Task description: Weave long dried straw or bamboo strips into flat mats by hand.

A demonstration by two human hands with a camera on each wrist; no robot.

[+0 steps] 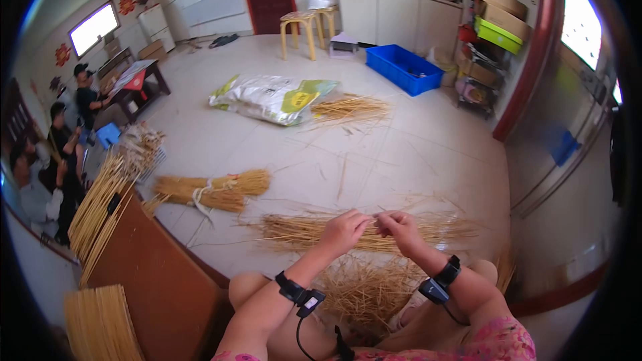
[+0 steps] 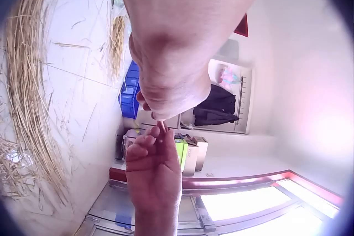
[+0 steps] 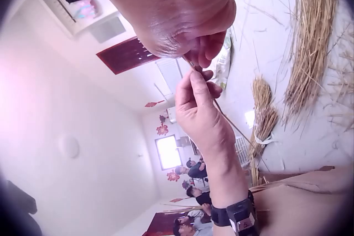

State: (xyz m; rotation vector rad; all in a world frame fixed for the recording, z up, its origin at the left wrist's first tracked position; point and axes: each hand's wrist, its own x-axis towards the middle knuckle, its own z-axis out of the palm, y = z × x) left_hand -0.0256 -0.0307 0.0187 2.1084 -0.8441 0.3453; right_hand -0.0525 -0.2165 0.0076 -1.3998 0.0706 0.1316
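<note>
My left hand [image 1: 342,232] and right hand [image 1: 401,232] meet fingertip to fingertip above the straw. A thin straw stalk [image 3: 235,127] is pinched between the left thumb and fingers; it trails back along the left forearm in the right wrist view. The right hand [image 2: 154,172] pinches the same stalk at its end, thumb against the bent index finger. Part of the stalk is hidden behind the fingers. Below the hands lies a long layer of straw stalks [image 1: 294,230] on the floor. A heap of short straw pieces [image 1: 364,291] sits between the knees.
Left of the hands lies a tied straw bundle [image 1: 207,192]. A brown tabletop [image 1: 160,274] bears long stalks [image 1: 100,210] and a flat straw stack [image 1: 100,321]. Farther off are a white-green sack [image 1: 267,97] and a blue crate [image 1: 404,73]. Several people sit at the far left.
</note>
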